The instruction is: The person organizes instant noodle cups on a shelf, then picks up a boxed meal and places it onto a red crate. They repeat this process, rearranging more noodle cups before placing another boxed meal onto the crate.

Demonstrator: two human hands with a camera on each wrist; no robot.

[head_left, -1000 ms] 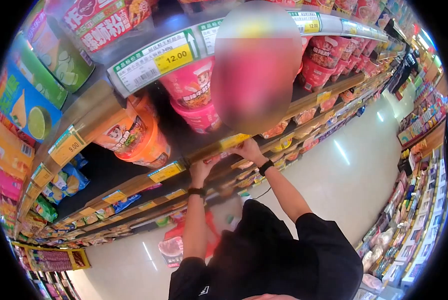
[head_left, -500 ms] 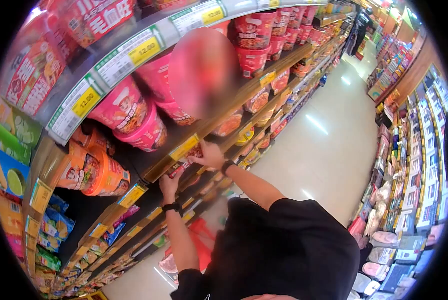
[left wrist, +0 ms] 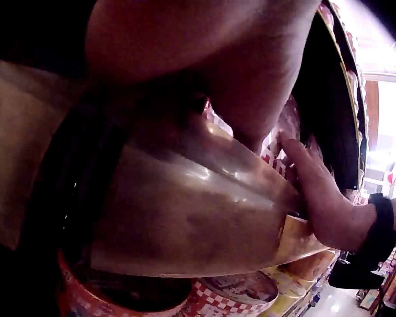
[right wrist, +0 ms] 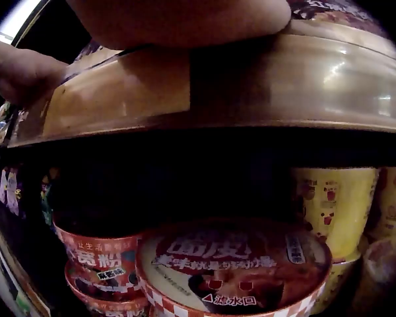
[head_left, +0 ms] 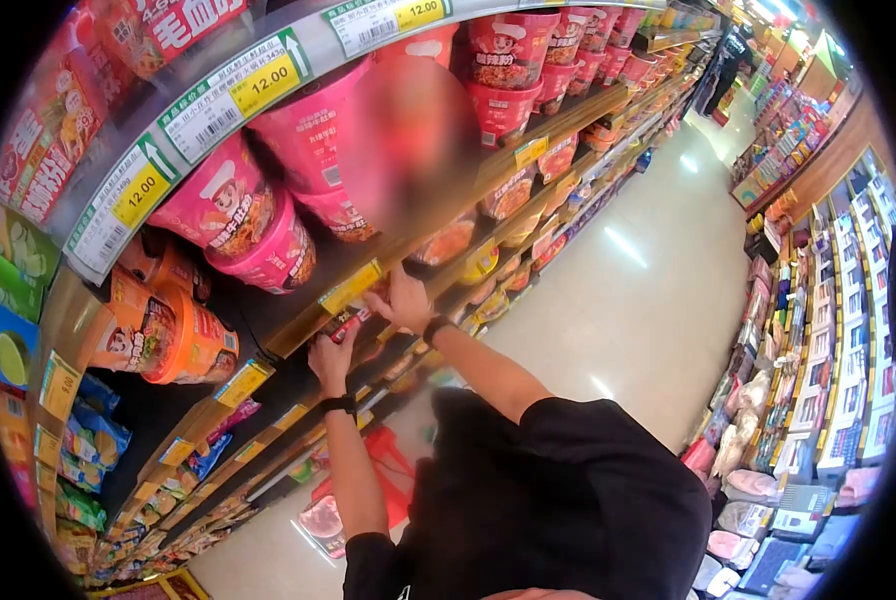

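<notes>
On the shelf just under the pink tubs, a dark red noodle tub with white lettering (head_left: 344, 326) sits between both hands, mostly hidden by them and the shelf edge. My left hand (head_left: 330, 358) grips its near left side, thumb and fingers spread around it. From the other side my right hand (head_left: 405, 300) holds it, fingers reaching in over the shelf lip. Red-and-white checks of the tub (left wrist: 272, 146) show between the hands in the left wrist view. A wooden shelf edge (right wrist: 251, 86) runs just below the right hand (right wrist: 185, 20).
Stacked pink noodle tubs (head_left: 268, 240) and orange tubs (head_left: 168, 335) stand on the shelf above. Below the hands, a checked tub (right wrist: 234, 264) and yellow tubs (right wrist: 336, 205) fill a lower shelf. A red bag (head_left: 388, 470) is on the floor. Another person (head_left: 728, 70) stands down the aisle.
The view has swung, shifting shelves and hands leftward. Both hands stay at the same shelf; the dark red tub came into sight between them, and the left hand has moved slightly lower.
</notes>
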